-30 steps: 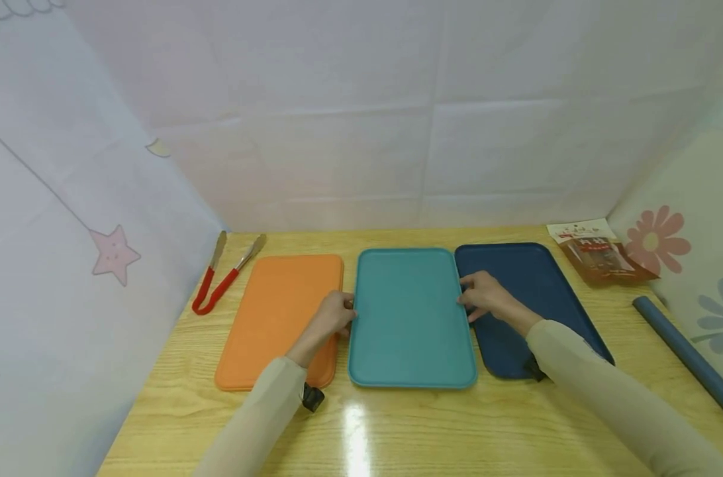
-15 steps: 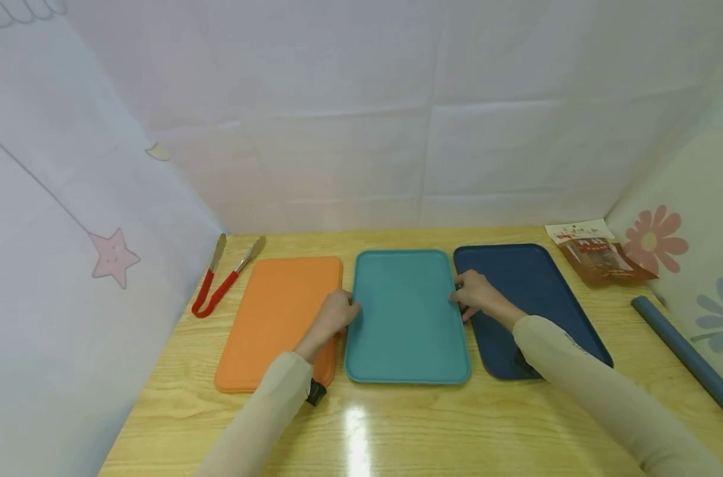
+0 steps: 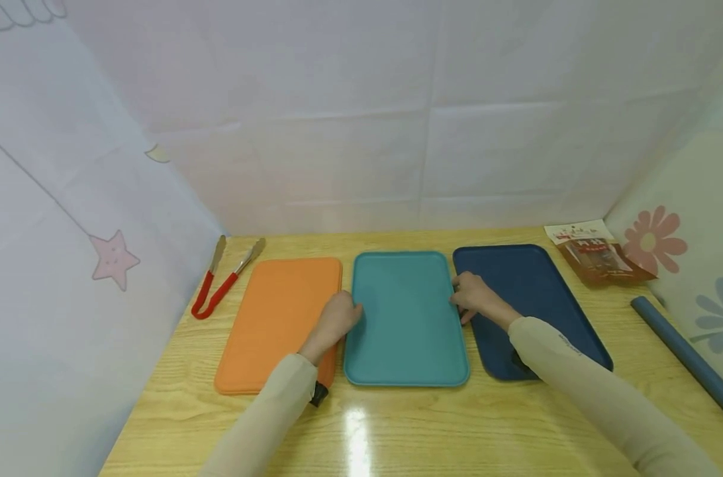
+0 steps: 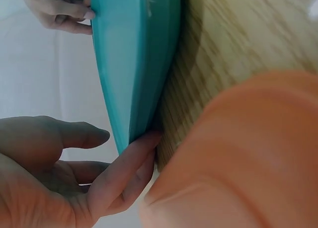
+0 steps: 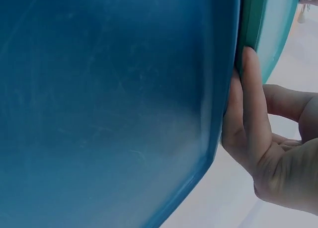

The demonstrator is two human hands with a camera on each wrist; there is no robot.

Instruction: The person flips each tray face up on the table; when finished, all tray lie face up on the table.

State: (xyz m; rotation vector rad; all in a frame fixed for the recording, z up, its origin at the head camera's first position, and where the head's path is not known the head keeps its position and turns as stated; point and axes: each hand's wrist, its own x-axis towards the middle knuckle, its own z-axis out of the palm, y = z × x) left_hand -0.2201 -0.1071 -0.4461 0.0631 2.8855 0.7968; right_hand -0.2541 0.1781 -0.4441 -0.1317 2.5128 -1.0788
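Note:
A teal tray (image 3: 406,331) lies flat in the middle of the table in the head view. My left hand (image 3: 333,319) holds its left rim, thumb over the edge; in the left wrist view the fingers (image 4: 131,171) touch the outer wall. At the opposite rim, my right hand (image 3: 479,295) grips the tray, its fingers (image 5: 252,99) in the narrow gap against the navy tray (image 5: 114,104). The orange tray (image 3: 278,318), apparently one of a stack, is under my left wrist. Both hands hide parts of the teal rim.
Red-handled tongs (image 3: 215,291) lie spread at the far left. A brown and white food packet (image 3: 600,255) sits at the back right corner, with a dark blue roll (image 3: 689,358) in front of it. Cloth walls (image 3: 349,132) close off the back and sides.
Mostly in the first half second, the teal tray shifts slightly left with both hands on it, and its gap from the navy tray widens a little. The other objects stay put.

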